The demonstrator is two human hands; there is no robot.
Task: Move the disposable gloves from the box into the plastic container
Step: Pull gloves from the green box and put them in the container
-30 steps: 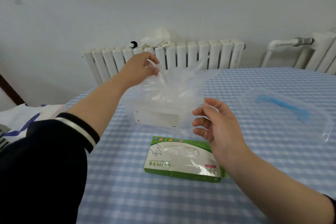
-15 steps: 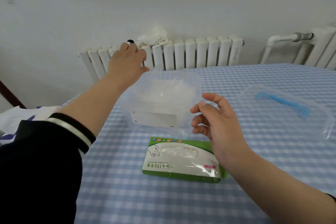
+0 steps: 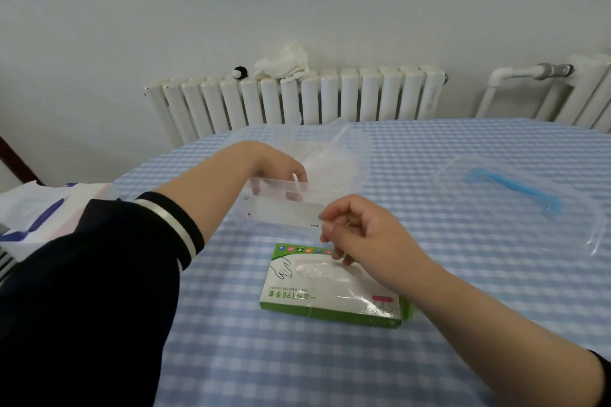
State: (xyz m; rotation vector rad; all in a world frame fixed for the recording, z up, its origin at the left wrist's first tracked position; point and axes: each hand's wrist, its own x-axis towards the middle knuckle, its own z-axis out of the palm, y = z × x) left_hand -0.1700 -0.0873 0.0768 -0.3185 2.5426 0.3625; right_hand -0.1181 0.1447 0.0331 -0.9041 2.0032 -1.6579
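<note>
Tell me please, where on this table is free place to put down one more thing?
Bare blue checked tablecloth lies between the green glove box and the clear lid with blue handle, and in front of the box. Around the clear plastic container it is crowded by the left hand and right hand.

Box [image 3: 330, 287] crowds container [image 3: 357, 155]; tablecloth [image 3: 429, 241] rightward seemingly open.

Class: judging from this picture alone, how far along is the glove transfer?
Done: clear gloves already lie in the plastic container. In hand: the left hand reaches into it; the right hand hovers curled over the green box. Left: gloves show through the box window.
</note>
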